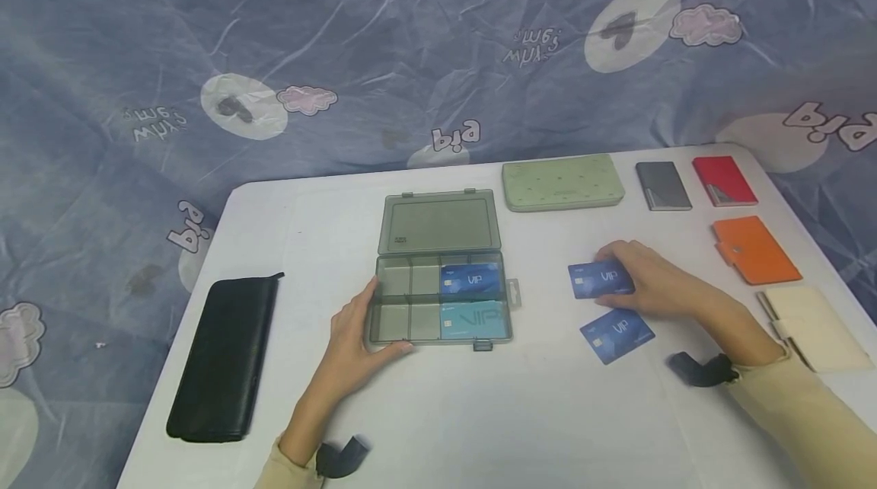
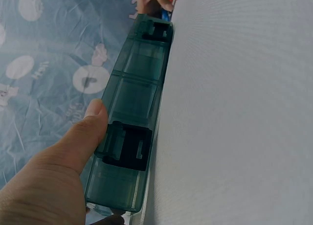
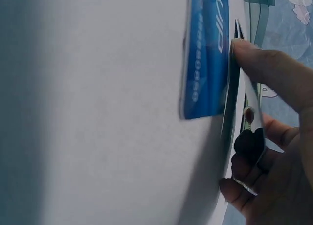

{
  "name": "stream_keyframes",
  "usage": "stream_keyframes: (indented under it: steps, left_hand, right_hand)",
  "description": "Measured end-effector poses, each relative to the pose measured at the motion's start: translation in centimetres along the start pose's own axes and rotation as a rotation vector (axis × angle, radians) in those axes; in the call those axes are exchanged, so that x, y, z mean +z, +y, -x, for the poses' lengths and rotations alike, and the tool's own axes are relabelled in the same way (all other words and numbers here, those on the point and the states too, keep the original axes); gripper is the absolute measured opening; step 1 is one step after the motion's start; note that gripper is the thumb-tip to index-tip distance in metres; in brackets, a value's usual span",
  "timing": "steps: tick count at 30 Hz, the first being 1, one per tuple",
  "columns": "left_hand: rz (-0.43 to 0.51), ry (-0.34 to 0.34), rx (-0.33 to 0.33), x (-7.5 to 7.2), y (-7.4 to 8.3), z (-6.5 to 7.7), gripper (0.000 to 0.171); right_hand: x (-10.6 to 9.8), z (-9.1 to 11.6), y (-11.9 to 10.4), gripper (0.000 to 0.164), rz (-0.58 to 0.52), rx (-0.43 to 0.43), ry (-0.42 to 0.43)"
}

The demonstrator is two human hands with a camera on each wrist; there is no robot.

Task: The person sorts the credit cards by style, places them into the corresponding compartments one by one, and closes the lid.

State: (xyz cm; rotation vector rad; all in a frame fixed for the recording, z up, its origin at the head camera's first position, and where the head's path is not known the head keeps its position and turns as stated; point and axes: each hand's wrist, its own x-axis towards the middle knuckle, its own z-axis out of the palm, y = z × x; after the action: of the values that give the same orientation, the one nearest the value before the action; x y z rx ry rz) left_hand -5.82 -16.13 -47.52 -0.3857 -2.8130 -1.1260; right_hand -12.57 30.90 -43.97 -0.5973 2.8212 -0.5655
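Observation:
A translucent green compartment box (image 1: 404, 340) lies on the white table with its lid (image 1: 441, 222) folded back. In its right half are a dark blue VIP card (image 1: 470, 279) at the back and a light blue card (image 1: 473, 320) in front. My left hand (image 1: 356, 348) grips the box's left front corner, thumb along the front wall; in the left wrist view the thumb shows against a dark latch (image 2: 128, 146). My right hand (image 1: 647, 279) pinches a blue VIP card (image 1: 592, 279) between thumb and fingers. Just in front, a second blue VIP card (image 1: 618, 335) lies on the table.
Behind the box lies a pale green case (image 1: 563, 183). Along the right side are a grey card holder (image 1: 663, 186), a red one (image 1: 725, 180), an orange wallet (image 1: 757, 250) and a cream wallet (image 1: 822, 327). A long black wallet (image 1: 222, 359) lies at the left.

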Motion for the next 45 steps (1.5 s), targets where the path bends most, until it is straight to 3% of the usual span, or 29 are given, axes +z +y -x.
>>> stream_keyframes:
  steps: [4, 13, 20, 30, 45]
  left_hand:
    - [-0.002, -0.009, -0.001, 0.0, 0.0, 0.0, 0.107]
    - [0.001, 0.004, 0.003, 0.0, 0.0, 0.0, 0.108]
    - [0.007, 0.005, 0.010, 0.0, -0.1, -0.1, 0.109]
    - [0.008, -0.003, 0.009, -0.1, 0.0, -0.1, 0.109]
    - [0.012, -0.002, 0.001, -0.2, 0.2, -0.1, 0.108]
  right_hand:
    - [-0.5, -0.6, -1.7, 0.064, -0.053, -0.039, 0.044]
    - [0.0, -5.0, -9.6, 0.059, -0.106, -0.298, 0.206]
    - [2.3, -8.3, -13.7, 0.059, -0.165, -0.342, 0.185]
    - [4.0, -10.2, -14.1, 0.062, -0.164, -0.298, 0.152]
    - [4.3, -9.4, -13.7, 0.064, -0.107, -0.277, 0.204]
